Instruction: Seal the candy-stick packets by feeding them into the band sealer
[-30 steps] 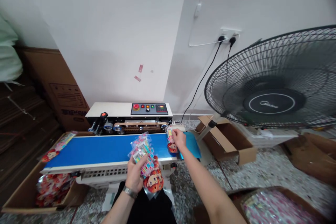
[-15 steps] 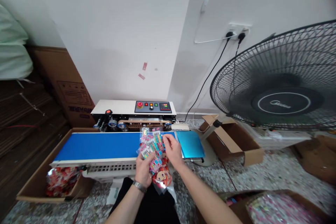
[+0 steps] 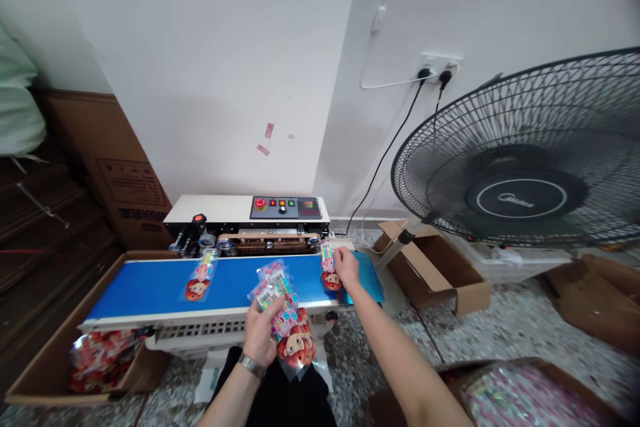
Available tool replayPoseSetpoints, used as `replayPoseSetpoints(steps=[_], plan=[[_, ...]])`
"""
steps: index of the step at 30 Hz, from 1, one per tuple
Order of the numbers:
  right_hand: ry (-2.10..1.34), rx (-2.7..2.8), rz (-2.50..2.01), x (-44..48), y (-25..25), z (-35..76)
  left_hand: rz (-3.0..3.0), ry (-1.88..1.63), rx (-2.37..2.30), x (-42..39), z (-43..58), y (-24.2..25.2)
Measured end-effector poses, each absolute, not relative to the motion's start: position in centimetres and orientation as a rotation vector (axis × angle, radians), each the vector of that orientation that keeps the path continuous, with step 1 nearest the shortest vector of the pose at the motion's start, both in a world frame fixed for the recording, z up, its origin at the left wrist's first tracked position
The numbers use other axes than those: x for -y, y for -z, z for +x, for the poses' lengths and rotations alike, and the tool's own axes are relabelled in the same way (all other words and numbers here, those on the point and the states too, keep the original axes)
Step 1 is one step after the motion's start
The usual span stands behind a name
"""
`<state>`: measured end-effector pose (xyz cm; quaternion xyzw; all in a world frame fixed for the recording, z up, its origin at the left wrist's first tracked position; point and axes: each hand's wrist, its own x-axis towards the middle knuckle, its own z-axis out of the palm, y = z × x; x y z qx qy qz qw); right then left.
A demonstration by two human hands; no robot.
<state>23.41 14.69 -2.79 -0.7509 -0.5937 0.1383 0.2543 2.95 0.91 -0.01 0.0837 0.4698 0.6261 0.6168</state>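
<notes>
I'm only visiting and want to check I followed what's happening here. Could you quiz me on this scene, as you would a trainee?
1. True or false: the left hand holds a fanned bundle of packets.
2. The right hand holds a single packet. Where on the blue belt does it lie? A) at the right end B) in the middle C) at the left end
3. How many packets lie on the belt with no hand on them?

Key
1. True.
2. A.
3. One: the loose packet, left of the middle.
</notes>
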Motion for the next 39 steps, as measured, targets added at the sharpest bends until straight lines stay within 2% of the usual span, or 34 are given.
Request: replayPoseSetpoints(steps=[4, 9, 11, 18, 24, 30, 34, 39], plan=[[-0.436, 1.706, -1.872, -13.8, 1.7, 20.3, 0.21, -1.437, -1.076, -1.1, 3.0, -0.5], [-0.949, 1.816, -1.248, -9.3, -0.7, 17.1, 0.245, -1.458, -1.003, -1.3, 3.4, -1.2], [-0.974, 1.852, -1.201, -7.7, -1.5, 16.3, 0.248, -1.473, -0.984, -1.4, 3.7, -1.4], [-0.698, 1.603, -1.417, -8.3, -0.9, 18.6, 0.212, -1.481, -1.033, -1.3, 3.8, -1.7], [-0.365, 1.563, -1.978, -12.9, 1.7, 24.6, 0.218, -1.438, -1.037, -1.0, 2.9, -0.6], [-0.375, 1.694, -2.099, -15.3, 2.1, 22.6, 0.232, -1.435, -1.047, -1.1, 3.3, -0.4], [-0.485, 1.745, -1.789, -13.5, 0.9, 19.5, 0.229, -1.442, -1.046, -1.3, 3.3, -1.2], [-1.087, 1.768, -1.132, -8.3, -1.0, 16.4, 0.22, -1.466, -0.971, -1.5, 4.0, -2.0]])
